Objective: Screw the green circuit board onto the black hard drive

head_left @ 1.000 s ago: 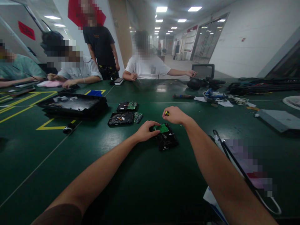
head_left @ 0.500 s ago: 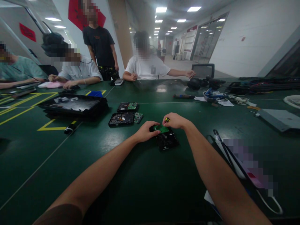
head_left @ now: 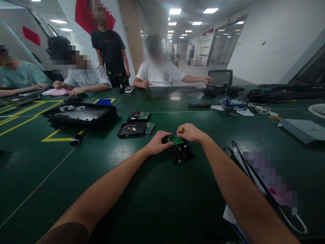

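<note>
Two bare hands work at a black drive (head_left: 180,155) lying flat on the green table (head_left: 142,196), in front of the person, with a green circuit board (head_left: 174,140) showing on its far part. The left hand (head_left: 159,142) grips the drive's far left edge, thumb on the near side of the board and fingers on the far side. The right hand (head_left: 191,132) is closed round a yellow-and-black tool (head_left: 182,130) at the far right corner; the fingers hide its tip, so contact cannot be told.

To the left sits a shallow black tray (head_left: 98,114) holding several small white pieces (head_left: 81,108), too indistinct to name. A blue object (head_left: 104,101) lies just beyond it, and a black cylinder (head_left: 76,140) near its front edge. Between tray and hands lie two more drives, one open-faced (head_left: 132,129), the other bearing a green board (head_left: 138,116) and lying behind it; a loose circuit board (head_left: 150,127) is just beside the nearer one.

Farther right are tangled cables (head_left: 259,108) and a grey metal case (head_left: 303,130). The right forearm partly covers a white sheet (head_left: 230,217) at the near edge. Across the table, a person in a white shirt (head_left: 158,73) stretches out one arm.
</note>
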Demonstrator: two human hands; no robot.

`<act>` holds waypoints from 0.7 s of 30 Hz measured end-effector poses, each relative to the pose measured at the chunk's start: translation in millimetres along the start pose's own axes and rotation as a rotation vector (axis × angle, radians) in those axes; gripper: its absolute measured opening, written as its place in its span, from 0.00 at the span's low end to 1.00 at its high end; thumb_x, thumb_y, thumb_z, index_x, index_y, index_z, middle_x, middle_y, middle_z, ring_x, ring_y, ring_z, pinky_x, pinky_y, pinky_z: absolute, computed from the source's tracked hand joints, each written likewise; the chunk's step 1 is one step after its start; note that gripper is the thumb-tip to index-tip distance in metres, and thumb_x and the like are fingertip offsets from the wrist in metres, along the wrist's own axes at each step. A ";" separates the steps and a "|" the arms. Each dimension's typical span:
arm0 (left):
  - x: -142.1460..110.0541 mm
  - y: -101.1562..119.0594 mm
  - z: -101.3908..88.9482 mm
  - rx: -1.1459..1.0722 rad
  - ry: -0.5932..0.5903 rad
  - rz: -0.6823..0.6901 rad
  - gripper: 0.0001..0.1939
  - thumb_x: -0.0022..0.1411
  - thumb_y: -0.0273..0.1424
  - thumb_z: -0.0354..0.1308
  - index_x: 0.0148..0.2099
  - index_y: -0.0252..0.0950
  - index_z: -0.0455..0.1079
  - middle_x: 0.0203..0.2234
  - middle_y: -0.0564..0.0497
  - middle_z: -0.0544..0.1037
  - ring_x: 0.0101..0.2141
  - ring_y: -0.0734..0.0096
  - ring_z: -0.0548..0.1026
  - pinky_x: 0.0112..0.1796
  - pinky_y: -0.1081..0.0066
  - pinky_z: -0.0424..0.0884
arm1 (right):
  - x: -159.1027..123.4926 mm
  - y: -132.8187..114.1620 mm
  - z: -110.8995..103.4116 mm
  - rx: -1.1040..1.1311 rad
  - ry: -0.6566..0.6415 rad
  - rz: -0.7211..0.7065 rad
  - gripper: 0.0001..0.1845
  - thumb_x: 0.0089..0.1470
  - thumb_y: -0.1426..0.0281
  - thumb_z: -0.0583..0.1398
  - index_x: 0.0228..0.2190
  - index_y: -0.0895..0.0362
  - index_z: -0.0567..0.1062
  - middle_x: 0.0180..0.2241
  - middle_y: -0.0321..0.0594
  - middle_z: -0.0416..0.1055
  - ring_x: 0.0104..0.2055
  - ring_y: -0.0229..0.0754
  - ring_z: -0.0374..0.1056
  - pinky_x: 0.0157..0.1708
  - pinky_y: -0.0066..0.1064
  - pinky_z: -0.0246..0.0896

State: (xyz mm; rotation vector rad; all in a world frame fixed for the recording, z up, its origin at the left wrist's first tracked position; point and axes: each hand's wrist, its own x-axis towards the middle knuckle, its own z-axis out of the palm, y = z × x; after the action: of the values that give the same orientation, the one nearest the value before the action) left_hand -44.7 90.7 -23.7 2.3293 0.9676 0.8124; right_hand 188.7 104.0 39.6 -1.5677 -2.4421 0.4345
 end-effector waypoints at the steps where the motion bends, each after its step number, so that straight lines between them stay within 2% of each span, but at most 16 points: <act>1: -0.2 0.1 0.1 -0.002 -0.008 -0.002 0.25 0.61 0.40 0.64 0.59 0.41 0.71 0.52 0.46 0.77 0.54 0.56 0.70 0.57 0.55 0.67 | 0.0 0.1 0.4 -0.003 0.000 -0.006 0.06 0.52 0.71 0.64 0.33 0.53 0.82 0.38 0.38 0.80 0.41 0.42 0.74 0.41 0.29 0.64; 15: 2.3 -5.1 1.4 -0.115 -0.041 0.070 0.20 0.61 0.37 0.65 0.55 0.41 0.74 0.53 0.46 0.78 0.56 0.59 0.73 0.59 0.54 0.65 | -5.1 1.8 -1.2 0.044 -0.038 -0.020 0.06 0.51 0.69 0.65 0.33 0.53 0.83 0.37 0.37 0.80 0.40 0.42 0.74 0.40 0.29 0.64; 21: 2.9 -4.0 1.2 -0.121 -0.054 0.037 0.20 0.60 0.37 0.65 0.54 0.42 0.74 0.54 0.45 0.77 0.57 0.57 0.72 0.60 0.52 0.64 | -4.4 2.0 2.3 0.043 -0.050 -0.019 0.06 0.51 0.69 0.66 0.34 0.52 0.83 0.37 0.38 0.80 0.41 0.42 0.74 0.41 0.29 0.64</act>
State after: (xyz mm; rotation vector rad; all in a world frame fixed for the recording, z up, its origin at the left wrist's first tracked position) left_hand -44.1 95.2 -26.1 2.2595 0.8318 0.7951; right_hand 191.4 100.5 36.7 -1.5333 -2.4658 0.5251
